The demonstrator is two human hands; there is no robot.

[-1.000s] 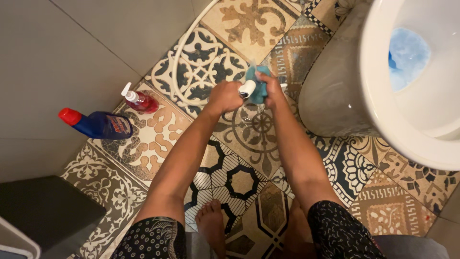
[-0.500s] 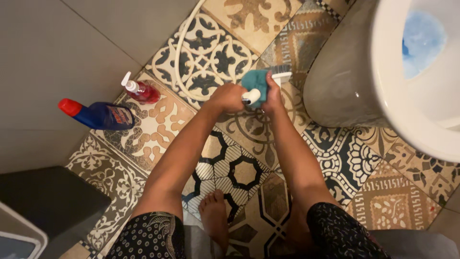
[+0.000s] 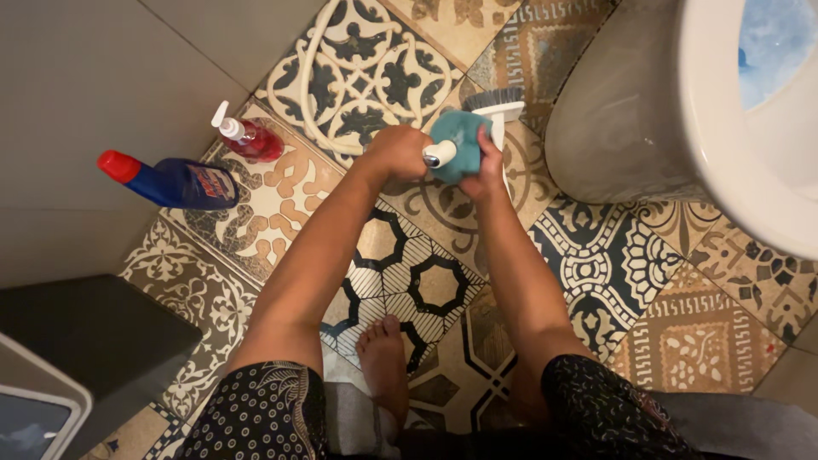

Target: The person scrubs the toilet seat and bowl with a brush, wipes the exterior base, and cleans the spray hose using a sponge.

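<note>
My left hand (image 3: 397,153) grips a white spray nozzle (image 3: 440,154) joined to a white hose (image 3: 311,81) that loops over the patterned floor. The nozzle's tip points at a teal cloth (image 3: 456,142), which my right hand (image 3: 484,166) holds bunched up right beside it. A white scrubbing brush (image 3: 494,109) with dark bristles lies on the tiles just beyond the cloth, partly hidden by it. Both hands are held low over the floor, close together.
A white toilet bowl (image 3: 707,128) with blue water inside stands at the right. By the grey wall at the left lie a blue bottle with a red cap (image 3: 175,183) and a red pump bottle (image 3: 247,138). A dark bin (image 3: 85,349) sits at lower left. My bare foot (image 3: 383,358) rests on the tiles.
The view has shifted, so the toilet sits further right. My hands stay together with nozzle and cloth, and the brush behind the cloth has come into clearer view.
</note>
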